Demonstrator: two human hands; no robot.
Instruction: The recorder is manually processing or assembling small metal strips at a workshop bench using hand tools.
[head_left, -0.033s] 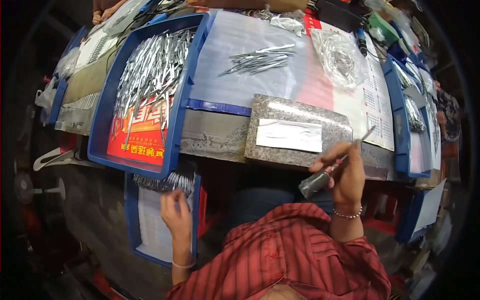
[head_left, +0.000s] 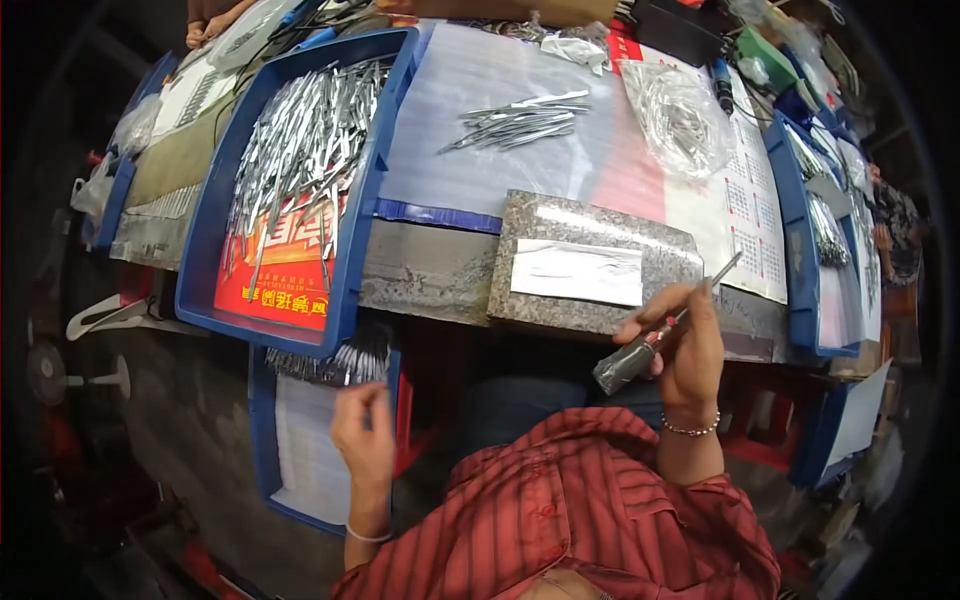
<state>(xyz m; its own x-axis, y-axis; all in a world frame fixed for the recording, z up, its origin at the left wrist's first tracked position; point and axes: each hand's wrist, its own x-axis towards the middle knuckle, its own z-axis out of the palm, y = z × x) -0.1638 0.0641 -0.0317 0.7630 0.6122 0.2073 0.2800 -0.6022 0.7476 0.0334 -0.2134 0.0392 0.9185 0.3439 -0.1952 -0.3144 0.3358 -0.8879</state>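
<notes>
My right hand (head_left: 692, 345) is closed around a hand tool (head_left: 625, 366) with a thick, dark wrapped handle. A slim, pointed metal piece (head_left: 726, 268) sticks out past my fingers toward the far right; whether it belongs to the tool, I cannot tell. This hand is just off the near right corner of a speckled stone block (head_left: 600, 222), which carries a folded white cloth or paper pad (head_left: 578, 271). My left hand (head_left: 363, 438) is held above a lower blue tray (head_left: 259, 420), fingers curled together; anything in them is hidden. Dark-ended slim metal pieces (head_left: 362, 358) lie at that tray's far end.
A large blue tray (head_left: 190, 270) of slim silver metal pieces (head_left: 300, 140) overhangs the table edge. A small pile of similar pieces (head_left: 520, 120) lies on plastic sheeting. Farther right are a clear plastic bag (head_left: 680, 115) and another blue tray (head_left: 800, 270). Another person's hand (head_left: 197, 35) shows far left.
My left hand has shifted slightly right and toward me. My right hand, with the tool, has moved a little left. The trays and the stone block stay put.
</notes>
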